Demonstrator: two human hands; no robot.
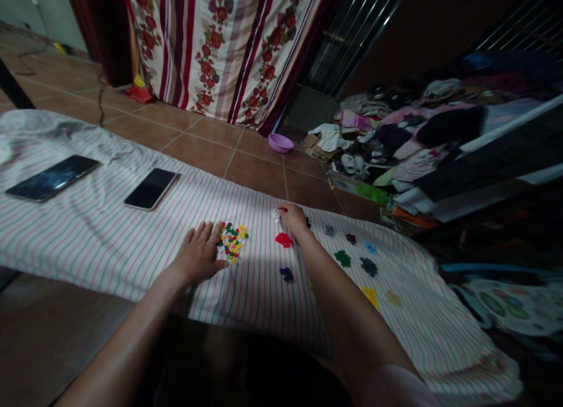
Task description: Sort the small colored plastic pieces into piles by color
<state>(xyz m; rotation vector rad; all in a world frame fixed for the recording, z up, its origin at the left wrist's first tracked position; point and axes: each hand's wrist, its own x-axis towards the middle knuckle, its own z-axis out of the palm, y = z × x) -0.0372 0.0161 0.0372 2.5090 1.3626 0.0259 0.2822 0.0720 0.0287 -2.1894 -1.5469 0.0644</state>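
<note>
My left hand (197, 251) lies flat on the striped cloth (176, 231), fingers stretched out, at the left edge of a mixed patch of small coloured pieces (233, 241). These are red, yellow, green and white. Farther right, my right hand (294, 217) has its fingers drawn together at a little pile of white pieces (277, 216). What sits between its fingertips is too small to make out. Close by are a red pile (284, 240) and a dark blue pile (287, 274). A black pile (308, 223) is partly hidden behind the right hand.
Right of my forearm lie more piles, among them green (342, 258), dark grey (368, 267), light blue (370, 248) and yellow (370, 295). A phone (152, 189) and a tablet-like device (53, 177) rest at the left. A purple basin (280, 142) stands on the floor.
</note>
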